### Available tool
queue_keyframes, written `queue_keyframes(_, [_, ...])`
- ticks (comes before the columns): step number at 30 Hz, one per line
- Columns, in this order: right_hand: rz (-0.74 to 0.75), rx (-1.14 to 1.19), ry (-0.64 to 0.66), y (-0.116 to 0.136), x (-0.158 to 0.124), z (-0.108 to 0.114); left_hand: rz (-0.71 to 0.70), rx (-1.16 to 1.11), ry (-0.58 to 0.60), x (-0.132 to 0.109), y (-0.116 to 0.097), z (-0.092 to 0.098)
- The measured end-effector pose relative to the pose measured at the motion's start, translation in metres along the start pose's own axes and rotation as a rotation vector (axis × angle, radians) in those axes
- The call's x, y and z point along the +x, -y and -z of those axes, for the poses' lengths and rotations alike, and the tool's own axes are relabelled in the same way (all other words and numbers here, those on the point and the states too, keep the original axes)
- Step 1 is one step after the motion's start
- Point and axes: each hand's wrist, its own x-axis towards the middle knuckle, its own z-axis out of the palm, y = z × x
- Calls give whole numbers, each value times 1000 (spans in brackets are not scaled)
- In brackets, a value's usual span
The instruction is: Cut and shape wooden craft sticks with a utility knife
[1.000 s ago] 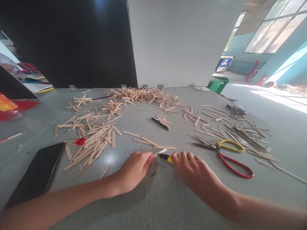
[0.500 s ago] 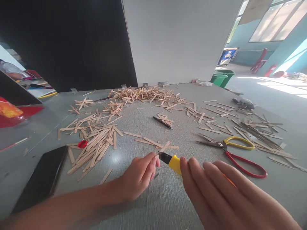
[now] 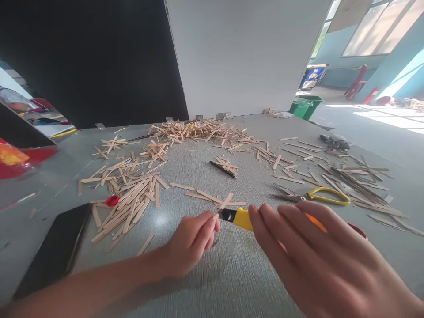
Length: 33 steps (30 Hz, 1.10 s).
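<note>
Near the middle of the table, my left hand (image 3: pixel 194 236) is closed, pinching a wooden craft stick (image 3: pixel 225 201) that points up and away to the right. My right hand (image 3: pixel 318 251) is wrapped around a yellow utility knife (image 3: pixel 243 218) with a black front end. The knife's tip meets the stick right beside my left fingertips; its blade is too small to make out clearly. Just beyond my hands lie several loose craft sticks (image 3: pixel 207 196) and a black pen (image 3: pixel 223 169). Scissors (image 3: pixel 300 196) with yellow and red handles lie past my right hand, which partly covers them.
A heap of craft sticks (image 3: pixel 198 129) spreads along the back, with another pile (image 3: pixel 132 205) at left. A black phone (image 3: pixel 54 247) and a red ring-shaped piece (image 3: pixel 112 201) lie there too. Thin strips (image 3: pixel 361 190) are scattered at right. Upright panels (image 3: pixel 245 57) border the table's far side.
My right hand has risen and turned, now covering most of the scissors' red handle. The knife lies more level against the stick. My left hand has barely moved and still pinches the stick.
</note>
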Motion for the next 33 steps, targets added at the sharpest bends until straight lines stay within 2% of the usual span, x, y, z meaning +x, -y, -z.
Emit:
queue_keyframes(2, [1,7,17,-8,2,-1,35,-107,8,4,-4,3])
queue_keyframes(4, [19,51,28,-14,4,-4,66,-303,70,10,-8,5])
queue_keyframes(8, [94,192,144,-19,4,-15,145,-620,336,16,-11,6])
queue_keyframes(10, [111,194,219,-19,4,-20,186,-667,395,16,-9,7])
queue_keyframes(14, [119,215,290,-23,3,-23,241,-699,401,14,-5,8])
queue_keyframes(18, [155,289,354,-29,-1,-24,232,-676,453,14,-4,8])
queue_keyframes(25, [169,384,458,-41,-6,-23,220,-756,430,14,-3,5])
queue_keyframes(33, [156,440,421,-45,4,-6,198,-798,486,11,-4,-3])
